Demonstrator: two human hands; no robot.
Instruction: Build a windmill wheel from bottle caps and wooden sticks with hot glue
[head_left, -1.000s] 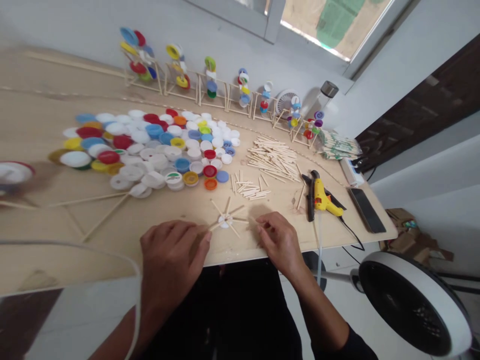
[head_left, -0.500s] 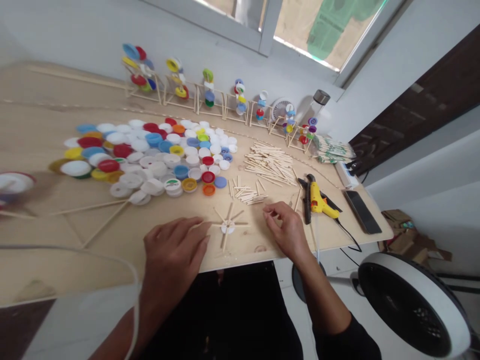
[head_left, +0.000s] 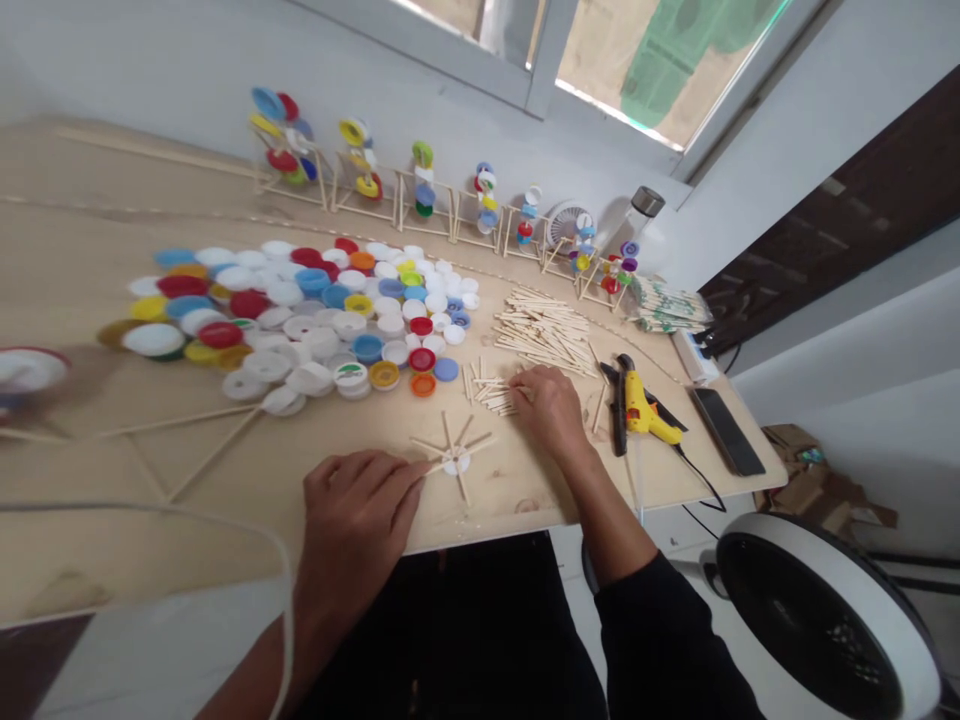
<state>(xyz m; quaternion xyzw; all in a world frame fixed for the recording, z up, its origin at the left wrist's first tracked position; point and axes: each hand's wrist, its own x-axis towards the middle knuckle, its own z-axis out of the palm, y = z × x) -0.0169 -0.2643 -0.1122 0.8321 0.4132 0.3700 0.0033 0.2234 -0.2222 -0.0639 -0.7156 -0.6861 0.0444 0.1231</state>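
Note:
A small white bottle cap with several thin wooden sticks radiating from it like spokes point(head_left: 454, 456) lies near the front edge of the wooden table point(head_left: 90, 240). My left hand point(head_left: 361, 515) rests beside it, fingertips pinching one spoke. My right hand point(head_left: 549, 405) reaches over a little heap of short cut sticks point(head_left: 491, 385), fingers curled down on them; what they hold is hidden. A larger pile of longer sticks point(head_left: 546, 325) lies just beyond.
A wide spread of coloured bottle caps point(head_left: 300, 310) covers the table's middle. Stick-and-cap models point(head_left: 420, 180) line the back edge. A yellow glue gun point(head_left: 643, 405), black pliers point(head_left: 616, 400) and a phone point(head_left: 727, 430) lie at right. A white fan point(head_left: 825, 610) stands below.
My right hand moved away from the spoked cap, up and back to the heap of short sticks. My left hand stayed at the spoke; the spoked cap turned slightly.

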